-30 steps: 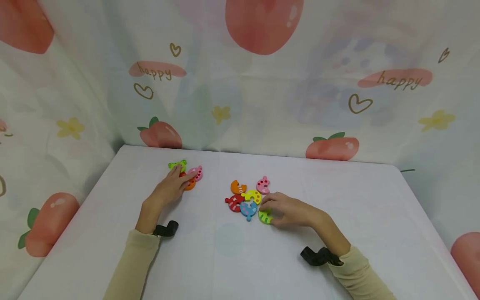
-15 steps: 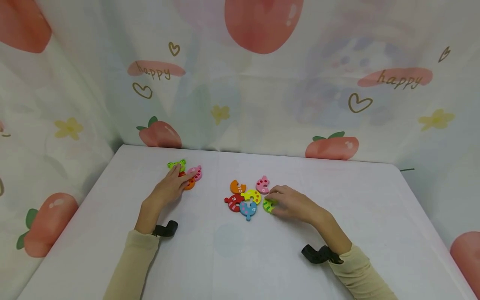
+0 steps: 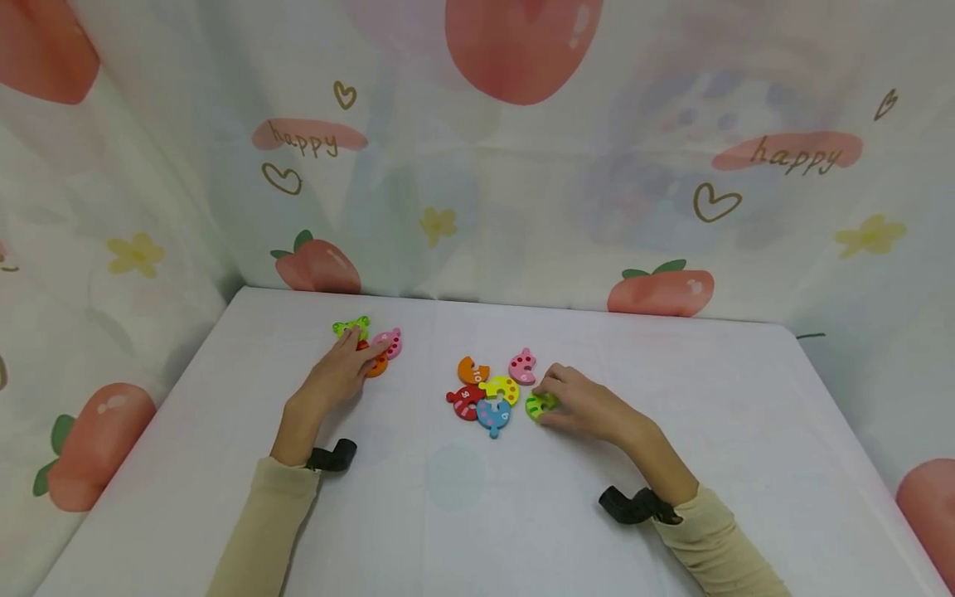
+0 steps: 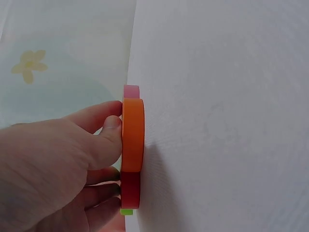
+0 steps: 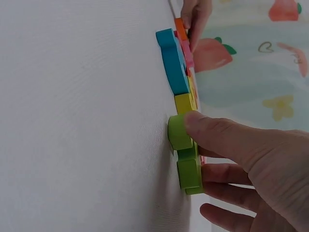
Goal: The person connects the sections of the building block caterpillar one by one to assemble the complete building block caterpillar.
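Note:
My left hand (image 3: 337,375) lies over a small group of flat animal-shaped puzzle pieces, its extended fingers touching their tops. That group has a green piece (image 3: 349,327), a pink piece (image 3: 392,342), an orange piece (image 4: 133,135) and a red piece (image 4: 130,190). My right hand (image 3: 585,404) holds a striped green puzzle piece (image 3: 535,406) between thumb and fingers, close over the table. Left of it sit joined yellow (image 3: 509,389), blue (image 3: 493,417) and red (image 3: 464,403) pieces, with a numbered orange piece (image 3: 470,372) behind. A spotted pink piece (image 3: 523,366) lies behind the held one.
A white cloth covers the table (image 3: 448,531). Its back edge meets a hanging curtain (image 3: 507,207) printed with fruit, hearts and flowers. Black bands sit on both wrists, below the beige sleeves.
My right hand has shifted the green piece slightly back and to the right, away from the blue piece and turned it a little. My left hand stays in place.

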{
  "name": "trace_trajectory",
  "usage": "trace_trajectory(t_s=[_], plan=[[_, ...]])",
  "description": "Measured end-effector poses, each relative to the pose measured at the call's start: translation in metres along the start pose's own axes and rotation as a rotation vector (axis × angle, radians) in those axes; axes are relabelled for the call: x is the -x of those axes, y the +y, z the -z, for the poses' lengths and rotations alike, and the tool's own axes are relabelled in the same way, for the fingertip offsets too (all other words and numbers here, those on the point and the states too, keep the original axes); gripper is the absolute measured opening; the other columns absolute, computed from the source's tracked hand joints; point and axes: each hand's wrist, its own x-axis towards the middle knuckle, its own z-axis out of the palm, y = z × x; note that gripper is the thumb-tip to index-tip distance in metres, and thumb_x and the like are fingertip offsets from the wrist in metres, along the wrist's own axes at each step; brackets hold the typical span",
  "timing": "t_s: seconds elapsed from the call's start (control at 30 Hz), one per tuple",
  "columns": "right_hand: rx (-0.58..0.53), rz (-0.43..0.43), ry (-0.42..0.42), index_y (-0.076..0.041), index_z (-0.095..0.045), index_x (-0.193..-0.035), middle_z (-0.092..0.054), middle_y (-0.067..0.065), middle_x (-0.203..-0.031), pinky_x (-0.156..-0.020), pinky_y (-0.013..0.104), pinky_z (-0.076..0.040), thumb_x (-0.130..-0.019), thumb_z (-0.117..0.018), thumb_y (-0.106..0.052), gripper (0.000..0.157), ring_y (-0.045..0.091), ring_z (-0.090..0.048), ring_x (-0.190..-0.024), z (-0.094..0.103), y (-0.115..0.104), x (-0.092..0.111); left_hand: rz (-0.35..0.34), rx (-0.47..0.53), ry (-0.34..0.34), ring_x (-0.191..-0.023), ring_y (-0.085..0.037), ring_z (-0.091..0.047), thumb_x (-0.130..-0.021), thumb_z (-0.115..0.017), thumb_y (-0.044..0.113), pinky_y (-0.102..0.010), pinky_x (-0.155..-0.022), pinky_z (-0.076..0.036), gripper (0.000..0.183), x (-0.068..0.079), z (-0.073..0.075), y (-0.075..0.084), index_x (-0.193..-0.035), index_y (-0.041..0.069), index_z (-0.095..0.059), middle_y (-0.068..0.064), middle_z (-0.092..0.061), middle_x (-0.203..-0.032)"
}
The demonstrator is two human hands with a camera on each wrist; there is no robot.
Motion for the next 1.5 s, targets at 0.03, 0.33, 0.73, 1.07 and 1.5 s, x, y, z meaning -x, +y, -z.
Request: trace_trajectory(t_s=[0.03,0.33,0.73,1.07,1.5], plan=[[0.003,-0.002,0.007,-0.01,-0.066,-0.115,-0.057,0.0,-0.108,-0.083,0.029,-0.054,-0.084,-0.076,-0.028,0.037,0.012,-0.053,-0.097,0.0,0.0,0.0,0.006,0.002,-0.001,-0.147,-0.046,-0.019,-0.098,-0.056,0.013,-0.059,-0.113,-0.029,0.05,0.0,0.0,0.0,-0.146,0.019,-0.045,-0.031,-0.021,-0.157],[0.036,-0.022,-0.006,-0.012,-0.066,-0.118,-0.061,0.002,-0.113,-0.086,0.035,-0.056,-0.083,-0.076,-0.032,0.042,0.015,-0.057,-0.1,0.0,-0.001,0.001,0.017,0.013,0.0,-0.146,-0.047,-0.019,-0.098,-0.054,0.011,-0.062,-0.111,-0.03,0.049,0.001,0.0,0.002,-0.146,0.02,-0.045,-0.031,-0.021,-0.157],[0.004,0.014,0.016,-0.015,-0.07,-0.118,-0.063,0.0,-0.113,-0.087,0.035,-0.056,-0.086,-0.073,-0.027,0.035,0.015,-0.06,-0.1,0.0,0.002,0.003,0.011,0.01,-0.002,-0.147,-0.047,-0.019,-0.098,-0.055,0.012,-0.062,-0.11,-0.031,0.05,0.001,0.002,0.003,-0.146,0.022,-0.045,-0.03,-0.02,-0.157],[0.017,0.06,-0.084,-0.01,-0.066,-0.126,-0.064,0.006,-0.125,-0.095,0.041,-0.054,-0.084,-0.075,-0.019,0.044,0.025,-0.061,-0.114,0.007,0.006,0.005,0.001,-0.022,0.009,-0.146,-0.047,-0.021,-0.097,-0.056,0.009,-0.061,-0.108,-0.034,0.052,0.003,0.0,0.002,-0.146,0.02,-0.044,-0.031,-0.023,-0.156],[-0.089,0.021,-0.124,-0.005,-0.063,-0.127,-0.067,0.008,-0.123,-0.095,0.041,-0.054,-0.084,-0.075,-0.019,0.047,0.022,-0.063,-0.106,0.008,0.007,0.003,-0.013,-0.017,0.028,-0.145,-0.048,-0.023,-0.096,-0.057,0.008,-0.061,-0.107,-0.036,0.052,0.004,0.0,0.0,-0.145,0.021,-0.046,-0.031,-0.024,-0.155]])
